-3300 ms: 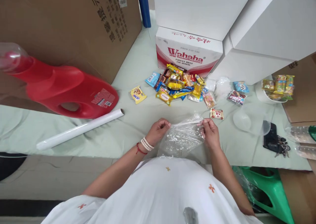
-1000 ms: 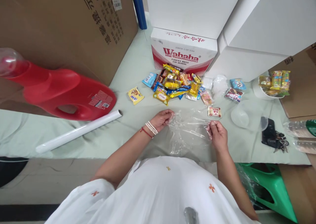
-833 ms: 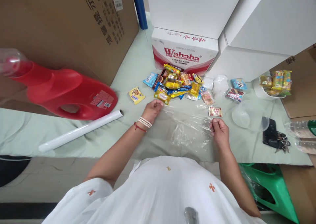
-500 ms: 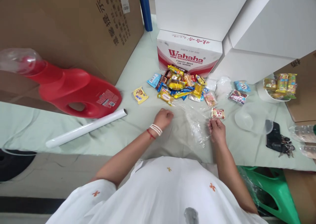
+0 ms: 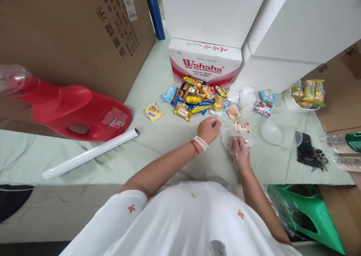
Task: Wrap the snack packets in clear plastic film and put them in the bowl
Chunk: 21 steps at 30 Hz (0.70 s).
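Note:
A thin, crumpled piece of clear plastic film (image 5: 228,132) lies between my hands; whether it is a bag or a glove I cannot tell. My left hand (image 5: 210,128), with white and red bracelets at the wrist, is closed at the film's left edge. Film surrounds my right hand (image 5: 240,148), whose fingers are curled in against it. Just beyond that hand lies a small cream and red snack packet (image 5: 242,127). A heap of wrapped snacks (image 5: 194,98) sits farther off, with a pink packet (image 5: 233,113) at its right side.
At left are a red jug (image 5: 81,111), a white tube (image 5: 90,154) and a yellow packet (image 5: 153,112). A Wahaba-style printed carton, reading Wahaha (image 5: 204,66), stands behind the heap. On the right are a white bowl of snacks (image 5: 290,103), a clear plastic container (image 5: 272,131), keys (image 5: 319,160) and bottles (image 5: 338,144).
My left hand has moved right, toward my right hand. The film, earlier stretched between them, is now bunched around my right hand. The whole view has shifted slightly.

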Tool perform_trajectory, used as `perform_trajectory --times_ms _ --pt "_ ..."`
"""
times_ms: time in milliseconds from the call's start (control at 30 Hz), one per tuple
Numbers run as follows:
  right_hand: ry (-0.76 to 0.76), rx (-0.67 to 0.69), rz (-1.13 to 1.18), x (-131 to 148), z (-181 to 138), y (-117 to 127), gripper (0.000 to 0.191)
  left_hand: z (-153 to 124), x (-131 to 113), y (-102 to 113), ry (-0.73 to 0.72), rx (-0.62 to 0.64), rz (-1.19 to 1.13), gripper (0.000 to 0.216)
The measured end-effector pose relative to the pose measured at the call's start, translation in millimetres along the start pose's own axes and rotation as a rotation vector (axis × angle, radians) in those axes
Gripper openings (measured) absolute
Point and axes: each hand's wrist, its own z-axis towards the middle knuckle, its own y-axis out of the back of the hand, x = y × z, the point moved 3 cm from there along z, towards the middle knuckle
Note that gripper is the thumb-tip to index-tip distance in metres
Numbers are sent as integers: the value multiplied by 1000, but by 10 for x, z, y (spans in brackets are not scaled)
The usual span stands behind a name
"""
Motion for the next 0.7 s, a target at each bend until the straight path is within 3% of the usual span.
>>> perform_trajectory --times_ms 167,233,333,500,600,700 --pt "130 23 -229 20 -71 -39 34 228 -137 -310 211 416 173 76" --pt "188 47 -360 18 -112 -81 35 311 -137 -401 268 490 214 84" --pt "238 96 -543 -8 -177 -143 35 354 -141 -466 236 469 341 84" --pt "161 231 -786 -86 -232 -224 25 233 -252 -508 37 281 498 79" --pt "158 273 -847 -80 -233 -268 25 195 -304 -632 13 320 464 71" --pt "147 283 -872 -70 -224 -286 26 238 -283 -758 81 346 294 43"
